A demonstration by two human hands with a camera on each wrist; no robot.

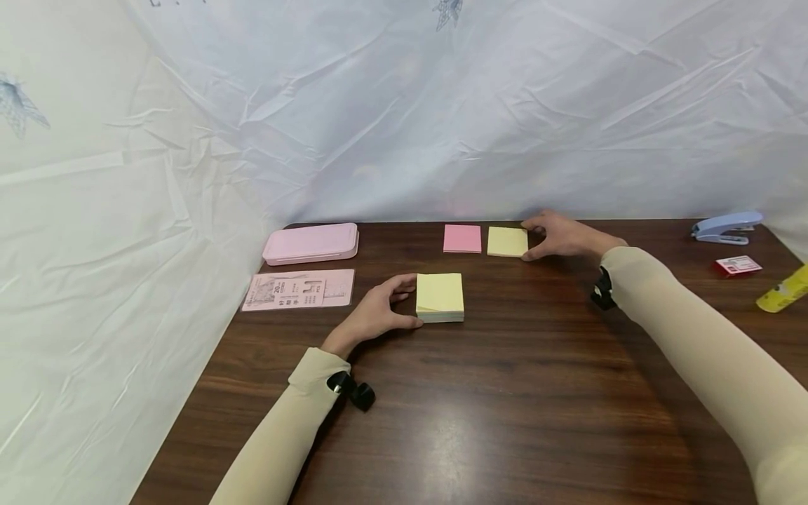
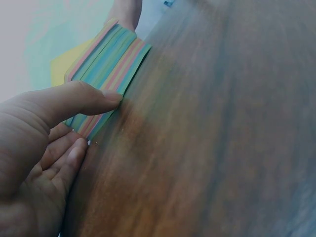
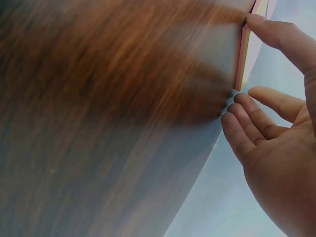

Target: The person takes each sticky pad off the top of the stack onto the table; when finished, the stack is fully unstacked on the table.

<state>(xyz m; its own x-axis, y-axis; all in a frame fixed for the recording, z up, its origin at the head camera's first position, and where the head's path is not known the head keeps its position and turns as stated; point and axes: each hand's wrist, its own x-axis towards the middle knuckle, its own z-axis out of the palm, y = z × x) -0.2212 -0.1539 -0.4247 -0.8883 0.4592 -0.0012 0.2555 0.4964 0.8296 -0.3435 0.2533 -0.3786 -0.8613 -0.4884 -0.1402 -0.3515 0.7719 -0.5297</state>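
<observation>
A thick yellow sticky-note pad [image 1: 440, 296] lies mid-table. My left hand [image 1: 407, 301] grips its left side, thumb at the near edge and forefinger at the far edge. In the left wrist view the thumb [image 2: 84, 98] presses on the pad's striped, many-coloured side [image 2: 111, 59]. Further back lie a pink note [image 1: 462, 238] and a yellow note [image 1: 507, 241], side by side and flat. My right hand [image 1: 529, 242] rests at the yellow note's right edge. In the right wrist view its thumb [image 3: 276, 34] touches the note's edge [image 3: 241, 59] and the fingers [image 3: 247, 123] are relaxed.
A pink case [image 1: 311, 243] and a pink printed card [image 1: 299, 289] lie at the back left. At the far right are a blue stapler [image 1: 726, 228], a small red card [image 1: 737, 265] and a yellow tube [image 1: 783, 289]. White sheeting hangs behind and to the left of the brown table [image 1: 505, 407].
</observation>
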